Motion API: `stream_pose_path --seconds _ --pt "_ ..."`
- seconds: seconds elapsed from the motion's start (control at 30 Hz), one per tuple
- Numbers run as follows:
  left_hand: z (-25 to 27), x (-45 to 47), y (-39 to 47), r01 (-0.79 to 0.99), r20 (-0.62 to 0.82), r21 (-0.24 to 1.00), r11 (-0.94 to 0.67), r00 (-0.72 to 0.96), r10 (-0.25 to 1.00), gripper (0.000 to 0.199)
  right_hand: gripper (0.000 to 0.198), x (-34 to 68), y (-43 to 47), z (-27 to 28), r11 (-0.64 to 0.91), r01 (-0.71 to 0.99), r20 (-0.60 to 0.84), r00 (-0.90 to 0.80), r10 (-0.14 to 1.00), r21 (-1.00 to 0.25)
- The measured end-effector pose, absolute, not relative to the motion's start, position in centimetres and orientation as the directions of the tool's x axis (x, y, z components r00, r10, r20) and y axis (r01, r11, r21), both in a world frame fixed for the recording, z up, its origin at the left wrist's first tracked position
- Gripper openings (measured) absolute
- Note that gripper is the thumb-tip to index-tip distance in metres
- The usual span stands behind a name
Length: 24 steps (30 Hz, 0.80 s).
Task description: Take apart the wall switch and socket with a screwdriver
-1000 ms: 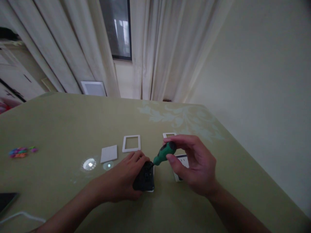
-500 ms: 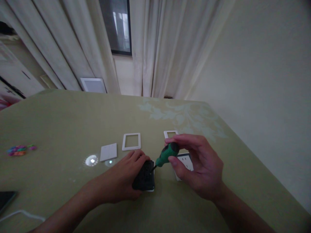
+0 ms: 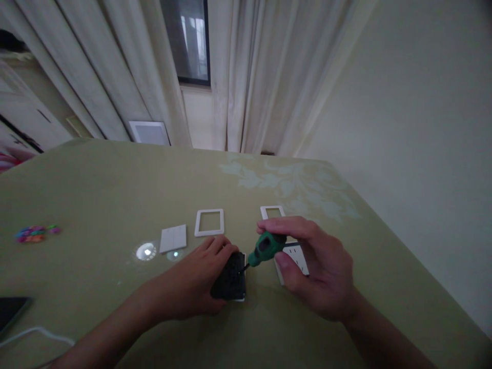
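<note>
Screwdriver (image 3: 265, 248) with a stubby green-and-black plastic handle and slim dark shaft is held by the right hand (image 3: 317, 264), thumb and fingers clamped on the handle, above a pale green table (image 3: 115, 189). Its tip is angled toward eight o'clock, at the back of a black square plastic module (image 3: 229, 286) edged in white. The module, toward six o'clock in the view, is steadied by the left hand (image 3: 203, 271), whose fingers are set close together and clamped over its nine o'clock side.

A fastening on the module's back is, by all appearances, being worked, though no screw can be made out. For the next move, a well-seated tip, a square turn of the handle and a firm left-hand grip seem called for.

One screwdriver and one module are counted. Two white plastic frames with open centers are seen: the first frame (image 3: 198, 223) at eleven o'clock from the module, the second frame (image 3: 272, 207) at one, partly covered. One flat white square plate (image 3: 173, 239) is laid at ten o'clock; one white slotted socket panel (image 3: 298, 256) is half hidden by the right hand, between two and three. One multicolored cluster of small pieces (image 3: 33, 234), too blurred for counting, is left well apart, past nine.
</note>
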<state>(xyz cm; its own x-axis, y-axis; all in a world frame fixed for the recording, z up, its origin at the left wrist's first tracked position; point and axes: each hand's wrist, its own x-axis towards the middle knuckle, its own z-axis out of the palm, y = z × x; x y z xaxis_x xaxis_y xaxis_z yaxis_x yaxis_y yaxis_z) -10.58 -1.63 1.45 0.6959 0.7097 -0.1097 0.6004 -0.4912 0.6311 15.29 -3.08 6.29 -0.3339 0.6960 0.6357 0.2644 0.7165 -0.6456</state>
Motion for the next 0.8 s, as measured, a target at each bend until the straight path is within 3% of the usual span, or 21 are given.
stream_pose_path --seconds 0.17,0.33,0.5,0.63,0.8 --pt "1.73 -10.39 -1.64 0.611 -0.130 0.632 -0.477 0.690 0.712 0.063 0.042 15.09 -3.26 7.16 0.772 0.364 0.692 -0.349 0.632 -0.521" --pt "1.77 -10.25 -1.59 0.619 -0.131 0.606 -0.499 0.697 0.705 0.060 0.052 14.63 -3.40 7.21 0.769 0.289 0.619 -0.464 0.633 -0.570" --pt "1.19 -10.46 -1.69 0.601 -0.107 0.621 -0.502 0.700 0.706 0.063 0.048 14.47 -3.84 6.91 0.761 0.400 0.671 -0.367 0.644 -0.511" --pt "0.85 -10.66 -1.79 0.570 -0.092 0.652 -0.500 0.714 0.694 0.056 0.062 14.53 -3.93 7.09 0.752 0.386 0.602 -0.452 0.659 -0.533" --pt "0.98 -10.67 -1.81 0.539 -0.080 0.685 -0.490 0.724 0.685 0.056 0.065 14.51 -3.76 7.21 0.745 0.392 0.604 -0.435 0.667 -0.540"
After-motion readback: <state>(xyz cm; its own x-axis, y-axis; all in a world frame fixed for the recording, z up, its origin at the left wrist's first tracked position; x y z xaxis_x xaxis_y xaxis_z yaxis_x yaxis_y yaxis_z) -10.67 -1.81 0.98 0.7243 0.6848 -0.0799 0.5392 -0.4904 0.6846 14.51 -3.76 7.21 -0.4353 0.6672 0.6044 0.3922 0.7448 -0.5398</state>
